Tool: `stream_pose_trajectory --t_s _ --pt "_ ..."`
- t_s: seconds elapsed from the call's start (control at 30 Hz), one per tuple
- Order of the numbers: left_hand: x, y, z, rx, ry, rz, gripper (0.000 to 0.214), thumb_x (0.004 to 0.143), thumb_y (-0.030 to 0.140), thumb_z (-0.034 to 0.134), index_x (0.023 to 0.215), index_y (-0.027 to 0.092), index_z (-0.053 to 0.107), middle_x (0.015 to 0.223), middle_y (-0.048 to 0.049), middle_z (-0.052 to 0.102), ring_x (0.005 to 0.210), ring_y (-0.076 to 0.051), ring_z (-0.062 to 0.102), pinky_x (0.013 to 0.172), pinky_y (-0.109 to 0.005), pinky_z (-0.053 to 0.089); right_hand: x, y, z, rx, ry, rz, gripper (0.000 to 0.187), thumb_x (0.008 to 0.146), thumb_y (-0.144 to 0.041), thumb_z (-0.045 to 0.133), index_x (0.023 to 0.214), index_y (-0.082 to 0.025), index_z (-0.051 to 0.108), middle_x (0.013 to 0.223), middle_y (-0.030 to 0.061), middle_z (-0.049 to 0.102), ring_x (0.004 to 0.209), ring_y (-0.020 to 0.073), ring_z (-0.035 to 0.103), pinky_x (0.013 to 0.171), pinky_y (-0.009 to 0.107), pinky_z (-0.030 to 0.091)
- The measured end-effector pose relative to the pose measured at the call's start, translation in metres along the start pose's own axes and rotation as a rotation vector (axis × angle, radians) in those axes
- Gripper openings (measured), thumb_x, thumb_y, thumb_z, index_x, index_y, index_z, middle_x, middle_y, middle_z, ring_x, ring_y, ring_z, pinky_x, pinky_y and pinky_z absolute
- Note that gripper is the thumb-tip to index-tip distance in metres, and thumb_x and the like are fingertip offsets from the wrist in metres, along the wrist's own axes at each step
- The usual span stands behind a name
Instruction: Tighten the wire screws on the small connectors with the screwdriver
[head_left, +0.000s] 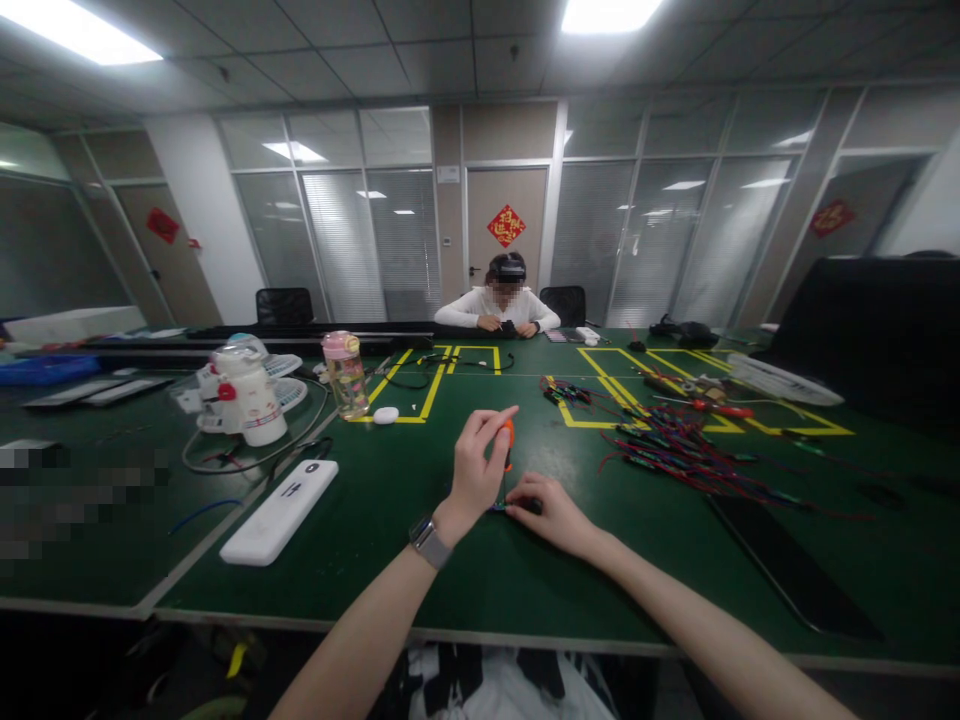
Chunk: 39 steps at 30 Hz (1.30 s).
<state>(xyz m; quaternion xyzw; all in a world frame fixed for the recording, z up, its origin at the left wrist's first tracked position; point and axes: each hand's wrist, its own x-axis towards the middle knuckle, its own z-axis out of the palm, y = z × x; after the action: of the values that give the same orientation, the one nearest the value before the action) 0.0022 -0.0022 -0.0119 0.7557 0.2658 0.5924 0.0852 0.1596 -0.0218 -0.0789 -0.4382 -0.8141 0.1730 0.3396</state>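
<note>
My left hand [480,460] is closed around the orange handle of a screwdriver [510,440], which stands upright with its thin shaft pointing down. Below it, my right hand [551,510] rests on the green table [375,560]. Its thumb and fingertips pinch a small dark and green part [497,507], close to the screwdriver's tip. Fingers partly cover this part, so its exact kind is unclear. Whether the tip touches it I cannot tell. To the right lies a loose pile of small boards with red and dark wires [667,440].
A white power bank [281,512] lies left, and a black tablet-like slab [795,570] lies right. Behind stand a pink-lidded bottle [345,375] and a white jug [255,400]. A red-handled tool [720,408] lies beyond the wires. Another person [499,300] sits opposite, hands on a small dark object.
</note>
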Motion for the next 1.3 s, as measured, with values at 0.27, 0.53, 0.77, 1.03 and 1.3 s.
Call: stream_pose_trajectory --t_s 0.27,0.53,0.77,1.03,1.3 --pt "0.0003 -0.0016 0.0019 0.053 0.075 0.023 0.022 0.089 0.024 0.056 0.11 0.02 0.064 0.088 -0.0031 0.054 0.082 -0.015 0.055 0.076 -0.027 0.046 0.0004 -0.0057 -0.003 -0.014 -0.022 0.022 0.01 0.081 -0.018 0.064 0.085 -0.016 0.073 0.077 0.0043 0.06 0.073 0.0168 0.057 0.066 0.026 0.045" --pt "-0.0007 0.0003 0.0007 -0.046 -0.018 0.012 0.032 0.096 0.018 0.038 0.123 0.02 0.056 0.106 -0.0074 0.061 0.099 -0.017 0.058 0.087 -0.03 0.046 -0.0001 -0.0059 -0.0033 -0.005 -0.017 0.011 0.01 0.082 -0.019 0.063 0.085 -0.016 0.073 0.079 0.0046 0.061 0.074 0.0168 0.057 0.068 0.027 0.046" --pt "0.0008 0.0008 0.0011 0.05 0.064 0.026 0.019 0.089 0.024 0.056 0.105 0.019 0.065 0.087 -0.0031 0.055 0.082 -0.014 0.055 0.075 -0.027 0.047 -0.0011 -0.0032 -0.0023 -0.013 -0.015 0.001 0.01 0.082 -0.019 0.063 0.086 -0.017 0.072 0.079 0.004 0.061 0.074 0.0169 0.057 0.069 0.028 0.045" --pt "0.0006 0.0008 0.0012 -0.06 -0.03 0.004 0.032 0.096 0.018 0.041 0.124 0.02 0.055 0.108 -0.007 0.062 0.1 -0.016 0.059 0.088 -0.03 0.047 -0.0004 -0.0054 -0.0038 -0.007 -0.027 -0.002 0.01 0.083 -0.02 0.063 0.086 -0.017 0.072 0.079 0.0044 0.061 0.074 0.017 0.057 0.067 0.027 0.046" --pt "0.0005 -0.0011 0.0028 0.067 0.066 0.003 0.019 0.088 0.027 0.059 0.105 0.021 0.065 0.089 -0.0028 0.053 0.082 -0.014 0.055 0.077 -0.027 0.047 -0.0012 -0.0045 -0.004 -0.016 -0.036 -0.008 0.011 0.083 -0.019 0.061 0.087 -0.017 0.071 0.081 0.0044 0.061 0.073 0.0166 0.057 0.068 0.027 0.046"
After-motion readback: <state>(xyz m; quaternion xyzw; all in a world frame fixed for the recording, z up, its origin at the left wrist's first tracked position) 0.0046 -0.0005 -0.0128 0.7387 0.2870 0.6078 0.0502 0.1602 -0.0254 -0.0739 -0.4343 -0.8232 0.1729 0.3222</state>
